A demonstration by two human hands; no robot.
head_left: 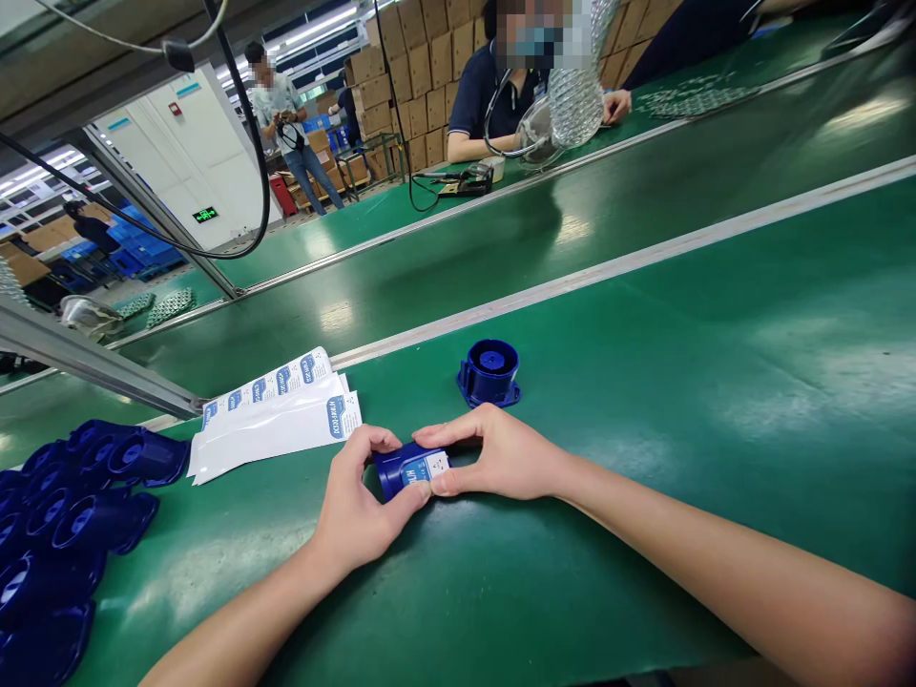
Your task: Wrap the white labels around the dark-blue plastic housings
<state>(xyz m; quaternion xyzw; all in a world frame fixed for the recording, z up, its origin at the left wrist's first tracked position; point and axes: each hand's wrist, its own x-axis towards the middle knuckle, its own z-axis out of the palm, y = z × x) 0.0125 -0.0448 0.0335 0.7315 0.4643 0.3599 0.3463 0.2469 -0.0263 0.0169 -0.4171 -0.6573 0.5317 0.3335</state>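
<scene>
Left hand (362, 496) and right hand (505, 456) grip one glossy blue housing (391, 469) bearing one white-blue label (427, 468); one lone housing (490, 374) stands at one o'clock, a ten-plus pile (104, 521) at nine.

Bright ceiling lights (319, 34) glow, and pale glare patches the green worktop (679, 429).

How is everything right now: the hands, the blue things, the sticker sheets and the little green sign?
Left hand: curled around the held blue part
Right hand: gripping its other end
Held blue part: on its side, labelled
Lone blue part: upright, open end up
Blue parts at left: crowded together
Sticker sheets: overlapping
Green sign: lit
</scene>
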